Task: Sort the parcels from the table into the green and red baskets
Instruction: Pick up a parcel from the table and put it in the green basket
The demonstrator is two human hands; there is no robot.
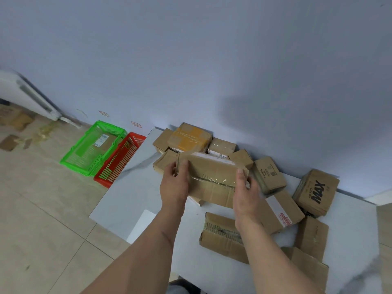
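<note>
Cardboard parcel (212, 179) pinched at its ends by both hands' grip, left hand (174, 183) and right hand (246, 196); one parcel lies in the green basket (72, 160), many crowd the tabletop (127, 198).

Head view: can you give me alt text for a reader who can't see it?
Two bare hands, left hand and right hand, grip the ends of a long cardboard parcel above a white table crowded with parcels. A green basket holding one parcel and a red basket sit on the floor.
</note>
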